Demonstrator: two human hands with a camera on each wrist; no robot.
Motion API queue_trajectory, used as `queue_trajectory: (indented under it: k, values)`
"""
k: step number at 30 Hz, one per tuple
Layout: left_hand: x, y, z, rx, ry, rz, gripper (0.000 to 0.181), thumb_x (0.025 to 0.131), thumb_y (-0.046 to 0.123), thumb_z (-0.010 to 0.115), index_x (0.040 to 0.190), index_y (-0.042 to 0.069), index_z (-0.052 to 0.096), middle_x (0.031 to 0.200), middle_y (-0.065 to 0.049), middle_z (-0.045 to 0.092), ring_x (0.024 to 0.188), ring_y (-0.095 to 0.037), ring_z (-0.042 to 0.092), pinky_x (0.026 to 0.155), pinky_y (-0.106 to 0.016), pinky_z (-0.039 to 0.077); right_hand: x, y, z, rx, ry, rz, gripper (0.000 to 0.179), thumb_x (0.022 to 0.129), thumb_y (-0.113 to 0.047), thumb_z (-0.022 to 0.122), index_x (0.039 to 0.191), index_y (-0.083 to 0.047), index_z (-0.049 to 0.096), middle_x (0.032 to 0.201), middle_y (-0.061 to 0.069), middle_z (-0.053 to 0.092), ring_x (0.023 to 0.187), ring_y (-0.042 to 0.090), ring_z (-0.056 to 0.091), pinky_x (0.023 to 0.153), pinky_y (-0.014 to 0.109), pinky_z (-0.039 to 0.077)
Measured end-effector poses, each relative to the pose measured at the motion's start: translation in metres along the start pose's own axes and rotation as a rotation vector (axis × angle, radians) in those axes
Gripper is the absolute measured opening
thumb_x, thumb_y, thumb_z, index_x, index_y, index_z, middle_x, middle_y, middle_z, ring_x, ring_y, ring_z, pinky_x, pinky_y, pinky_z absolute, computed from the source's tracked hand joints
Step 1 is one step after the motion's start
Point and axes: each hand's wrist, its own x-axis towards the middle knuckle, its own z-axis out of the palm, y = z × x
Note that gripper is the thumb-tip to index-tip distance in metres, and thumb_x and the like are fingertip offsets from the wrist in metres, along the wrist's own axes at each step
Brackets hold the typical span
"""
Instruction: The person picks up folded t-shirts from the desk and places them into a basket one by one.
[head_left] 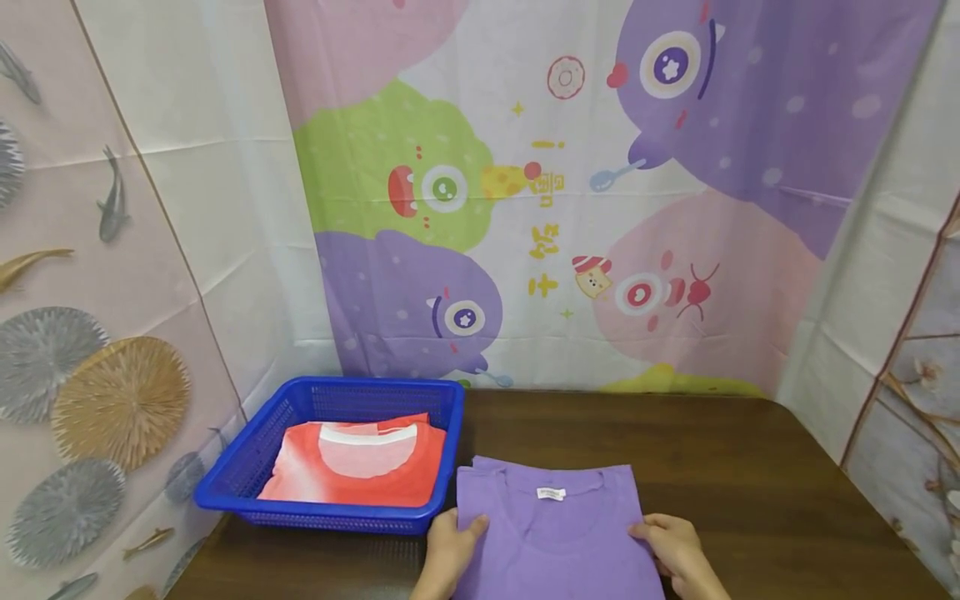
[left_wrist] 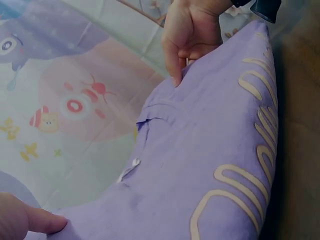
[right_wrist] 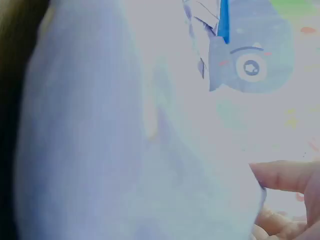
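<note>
A folded purple T-shirt (head_left: 558, 550) with a white neck label is held between both hands at the table's near side. On its left edge, my left hand (head_left: 452, 546) grips the cloth with the thumb on top. Opposite, my right hand (head_left: 675, 546) pinches the right edge between thumb and fingers. Seen from the left wrist, the shirt (left_wrist: 200, 135) shows cream looping print along one side, with the right hand (left_wrist: 192, 37) gripping its far edge. In the washed-out right wrist view, the right hand (right_wrist: 287, 200) pinches the pale-looking cloth.
A blue plastic basket (head_left: 330, 518) stands left of the shirt, holding a folded red and white garment (head_left: 367, 462). The brown wooden table (head_left: 780, 500) extends to the right and back. Cartoon-printed curtains (head_left: 555, 333) hang behind it, with patterned sheets on both sides.
</note>
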Motion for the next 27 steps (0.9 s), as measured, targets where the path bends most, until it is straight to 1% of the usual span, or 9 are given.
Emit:
queue_trajectory:
  k: [2,4,8,10,12,15,18,22,27]
  values:
    - [-0.002,0.002,0.000,-0.004,0.014,0.010,0.032,0.084,0.014,0.068,0.102,-0.012,0.065,0.095,-0.023,0.071,0.084,-0.025,0.066,0.073,-0.039,0.054,-0.005,-0.003,-0.001,-0.015,0.020,-0.002,0.029,0.081,-0.009,0.064,0.102,0.011,0.064,0.073,-0.003,0.065,0.067,0.011,0.061,0.061,0.033,0.055]
    - [-0.004,0.005,-0.001,0.007,0.034,0.033,0.031,0.084,0.015,0.069,0.101,-0.010,0.066,0.093,-0.022,0.072,0.082,-0.024,0.066,0.071,-0.037,0.053,-0.010,-0.008,0.000,-0.021,0.058,0.003,0.035,0.083,-0.009,0.065,0.108,0.014,0.061,0.074,-0.002,0.065,0.068,0.012,0.061,0.062,0.034,0.055]
    - [-0.010,0.008,-0.003,0.038,0.079,0.083,0.028,0.081,0.016,0.072,0.096,-0.008,0.068,0.088,-0.020,0.073,0.076,-0.021,0.067,0.067,-0.031,0.052,-0.016,-0.014,-0.003,-0.035,0.081,0.001,0.037,0.084,-0.011,0.067,0.111,0.013,0.060,0.075,-0.002,0.064,0.069,0.011,0.059,0.061,0.032,0.054]
    - [-0.012,0.010,-0.004,0.038,0.088,0.103,0.027,0.081,0.016,0.072,0.094,-0.007,0.069,0.085,-0.019,0.073,0.073,-0.017,0.066,0.065,-0.027,0.051,-0.020,-0.017,-0.004,-0.049,0.092,-0.008,0.037,0.084,-0.013,0.067,0.111,0.012,0.061,0.077,-0.001,0.066,0.070,0.011,0.058,0.061,0.031,0.053]
    - [-0.014,0.012,-0.006,0.010,0.080,0.124,0.026,0.081,0.016,0.073,0.093,-0.007,0.069,0.084,-0.018,0.073,0.070,-0.012,0.064,0.063,-0.024,0.051,-0.024,-0.020,-0.005,-0.062,0.102,-0.015,0.038,0.084,-0.014,0.068,0.112,0.011,0.061,0.078,0.000,0.067,0.070,0.011,0.058,0.061,0.030,0.052]
    - [-0.017,0.018,-0.010,-0.061,0.051,0.128,0.026,0.082,0.015,0.072,0.095,-0.007,0.068,0.086,-0.018,0.073,0.070,-0.005,0.061,0.064,-0.022,0.051,-0.029,-0.024,-0.007,-0.069,0.109,-0.021,0.038,0.084,-0.015,0.068,0.112,0.010,0.062,0.079,0.000,0.068,0.070,0.011,0.059,0.061,0.029,0.051]
    - [-0.019,0.024,-0.014,-0.122,0.024,0.112,0.027,0.083,0.015,0.072,0.097,-0.008,0.068,0.089,-0.020,0.073,0.070,-0.001,0.059,0.065,-0.021,0.051,-0.033,-0.027,-0.007,-0.065,0.104,-0.030,0.037,0.085,-0.016,0.068,0.112,0.010,0.062,0.081,0.000,0.069,0.071,0.010,0.060,0.062,0.028,0.052]
    - [-0.021,0.027,-0.018,-0.138,0.017,0.102,0.028,0.083,0.015,0.071,0.098,-0.008,0.068,0.089,-0.020,0.073,0.070,0.000,0.058,0.065,-0.021,0.051,-0.038,-0.031,-0.008,-0.078,0.105,-0.051,0.035,0.086,-0.015,0.067,0.111,0.009,0.063,0.085,0.002,0.069,0.073,0.009,0.060,0.063,0.027,0.053]
    - [-0.023,0.026,-0.021,-0.134,0.034,0.096,0.027,0.083,0.015,0.072,0.096,-0.008,0.068,0.088,-0.019,0.072,0.068,0.001,0.056,0.065,-0.021,0.050,-0.042,-0.033,-0.008,-0.074,0.099,-0.064,0.031,0.086,-0.013,0.067,0.108,0.009,0.063,0.078,-0.004,0.068,0.070,0.005,0.058,0.063,0.025,0.053]
